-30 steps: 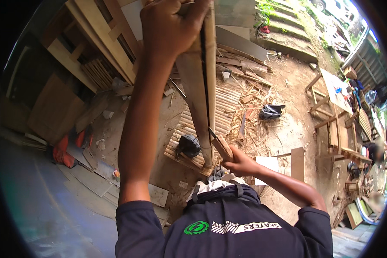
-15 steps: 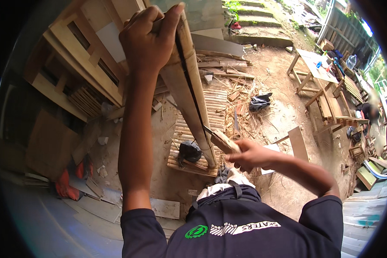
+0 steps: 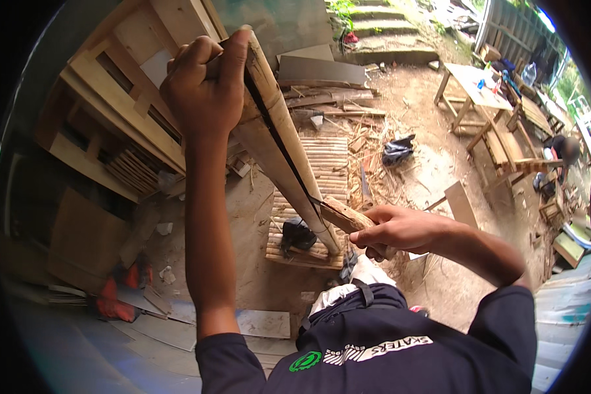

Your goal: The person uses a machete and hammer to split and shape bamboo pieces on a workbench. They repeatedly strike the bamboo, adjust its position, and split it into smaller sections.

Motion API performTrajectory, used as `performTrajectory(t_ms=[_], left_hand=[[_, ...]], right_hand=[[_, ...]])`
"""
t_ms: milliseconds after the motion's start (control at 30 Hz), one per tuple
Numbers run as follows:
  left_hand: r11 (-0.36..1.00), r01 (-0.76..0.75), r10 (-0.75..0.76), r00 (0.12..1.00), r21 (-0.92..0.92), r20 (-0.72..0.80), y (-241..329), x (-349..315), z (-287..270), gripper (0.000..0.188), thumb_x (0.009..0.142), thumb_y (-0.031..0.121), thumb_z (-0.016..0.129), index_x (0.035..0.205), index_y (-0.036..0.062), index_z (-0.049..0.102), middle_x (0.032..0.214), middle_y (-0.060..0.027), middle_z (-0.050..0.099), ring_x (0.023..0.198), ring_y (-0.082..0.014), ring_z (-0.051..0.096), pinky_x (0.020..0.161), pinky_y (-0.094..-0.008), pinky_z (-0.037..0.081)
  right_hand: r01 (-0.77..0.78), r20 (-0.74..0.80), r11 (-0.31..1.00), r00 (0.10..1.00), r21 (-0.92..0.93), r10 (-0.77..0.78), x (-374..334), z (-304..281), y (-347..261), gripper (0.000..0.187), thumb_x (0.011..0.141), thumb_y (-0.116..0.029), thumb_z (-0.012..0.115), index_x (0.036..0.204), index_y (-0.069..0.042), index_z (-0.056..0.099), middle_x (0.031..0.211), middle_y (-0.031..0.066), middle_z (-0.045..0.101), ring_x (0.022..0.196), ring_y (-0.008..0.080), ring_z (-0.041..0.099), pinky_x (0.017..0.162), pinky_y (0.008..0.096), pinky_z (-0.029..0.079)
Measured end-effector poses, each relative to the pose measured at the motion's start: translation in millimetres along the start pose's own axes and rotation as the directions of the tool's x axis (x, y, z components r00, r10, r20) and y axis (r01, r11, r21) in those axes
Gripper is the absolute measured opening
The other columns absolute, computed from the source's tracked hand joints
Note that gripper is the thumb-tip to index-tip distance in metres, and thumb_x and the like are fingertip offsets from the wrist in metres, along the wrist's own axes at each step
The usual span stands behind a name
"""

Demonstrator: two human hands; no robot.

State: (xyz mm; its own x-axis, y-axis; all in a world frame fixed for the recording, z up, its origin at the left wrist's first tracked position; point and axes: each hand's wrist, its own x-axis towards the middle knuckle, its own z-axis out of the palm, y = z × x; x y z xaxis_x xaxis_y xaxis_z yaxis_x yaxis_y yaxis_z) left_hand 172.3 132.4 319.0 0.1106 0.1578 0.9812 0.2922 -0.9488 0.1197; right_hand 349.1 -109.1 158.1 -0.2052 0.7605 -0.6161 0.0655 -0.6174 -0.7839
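A long bamboo pole [image 3: 282,121] leans in front of me, with a dark split running down most of its length. My left hand [image 3: 203,92] is closed around its top end, thumb on the upper side. Lower down, my right hand [image 3: 404,230] grips the wooden handle [image 3: 348,215] of a bladed tool, seemingly a knife. Its dark blade meets the split near the pole's lower end, and most of the blade is hidden in the bamboo. The pole's foot is over a low bamboo slat platform [image 3: 325,154], beside a black plastic bag [image 3: 298,234].
Wood scraps and shavings [image 3: 364,148] litter the ground, with another black bag [image 3: 398,150] among them. Wooden panels [image 3: 125,85] lean at left. A table [image 3: 473,85] and wooden bench [image 3: 505,154] stand at right, with concrete steps [image 3: 387,43] at the far side.
My left hand and the pole's top have shifted left and slightly down in view. The split looks wider near the top. My right hand stays on the tool, slightly farther right.
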Motion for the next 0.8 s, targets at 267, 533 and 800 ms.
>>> performTrajectory(t_ms=[267,533,800], left_hand=[[0.998,0.057,-0.057,0.998,-0.011,-0.008,-21.2,-2.1,-21.6,0.046,0.090,0.027,0.077,0.060,0.0064,0.049,0.054,0.0002,0.049,0.051,-0.0122,0.045,0.052,-0.0315,0.039],[0.943,0.212,-0.210,0.977,0.258,-0.038,-41.6,-3.3,-31.6,0.049,0.092,0.039,0.073,0.060,0.0067,0.054,0.053,-0.0017,0.055,0.048,-0.0142,0.051,0.050,-0.0328,0.041],[0.939,0.225,-0.223,0.974,0.260,-0.035,-29.4,0.6,-16.1,0.047,0.091,0.039,0.073,0.062,0.0059,0.057,0.055,-0.0032,0.058,0.050,-0.0149,0.053,0.050,-0.0328,0.043]], right_hand=[[0.323,0.063,0.926,0.946,-0.197,-0.317,48.7,15.7,69.7,0.072,0.096,-0.034,0.067,0.151,-0.002,0.034,0.134,0.0210,0.054,0.122,0.0231,0.054,0.102,0.0377,0.045],[0.320,-0.319,0.335,0.103,-0.886,-0.942,29.6,-1.3,37.7,0.037,0.090,-0.016,0.074,0.120,0.001,0.060,0.105,0.0182,0.067,0.096,0.0283,0.067,0.081,0.0372,0.054],[0.475,-0.347,0.845,0.857,0.246,-0.381,169.5,104.5,71.1,0.031,0.106,-0.028,0.053,0.097,0.000,0.063,0.081,0.0031,0.066,0.065,0.0088,0.062,0.060,0.0233,0.051]])
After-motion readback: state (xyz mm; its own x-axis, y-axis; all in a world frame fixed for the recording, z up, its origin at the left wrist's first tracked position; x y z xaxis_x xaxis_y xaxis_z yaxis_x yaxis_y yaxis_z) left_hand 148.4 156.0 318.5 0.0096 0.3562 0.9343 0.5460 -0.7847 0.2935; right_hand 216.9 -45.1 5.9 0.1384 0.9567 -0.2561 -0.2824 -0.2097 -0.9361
